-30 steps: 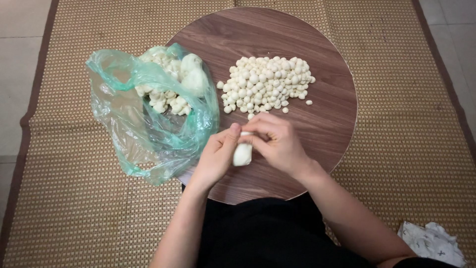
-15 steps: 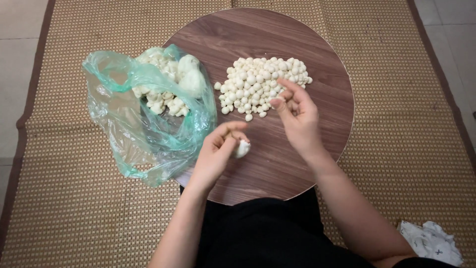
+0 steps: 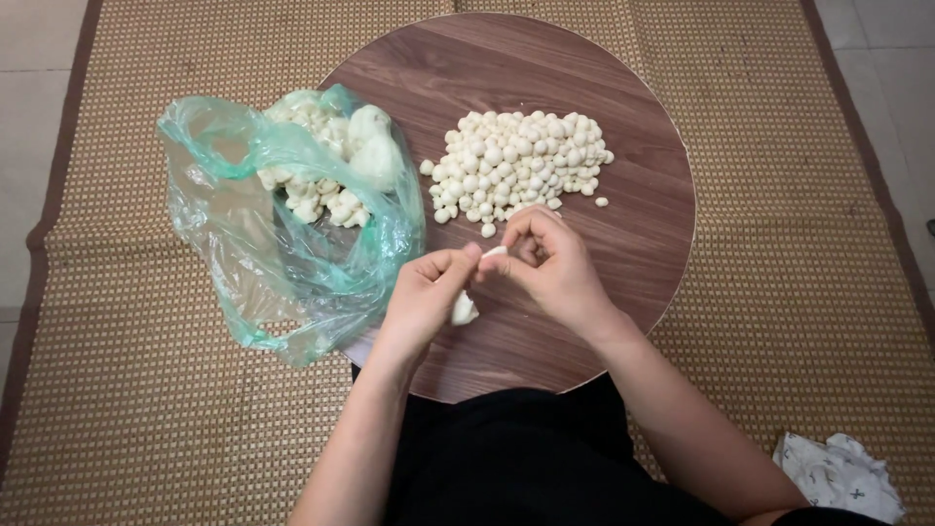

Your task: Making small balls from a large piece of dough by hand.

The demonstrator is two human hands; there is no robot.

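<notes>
Since half a second ago my right hand [image 3: 557, 265] has come back from the pile of white balls [image 3: 516, 164] and met the left hand [image 3: 427, 292] again over the near part of the round wooden table [image 3: 623, 88]. Both hands now close on one white lump of dough [image 3: 464, 310]: the left hand's fingers are curled around its lower part, which pokes out below the palm, while the right hand's thumb and fingertips [image 3: 531, 226] pinch its upper tip [image 3: 494, 252], just beside the left thumb. Neither hand is open; each has hold of the same piece.

Just beyond the right hand, the pile lies spread on the tabletop, with a few loose balls near its close edge, one almost touching my knuckles. To the left, a crumpled green plastic bag [image 3: 243, 244] hangs over the table's rim, with more white lumps [image 3: 321, 185] inside. Everything sits on a woven mat [image 3: 117, 429]. At the lower right corner a crumpled patterned cloth [image 3: 842, 475] lies on it.
</notes>
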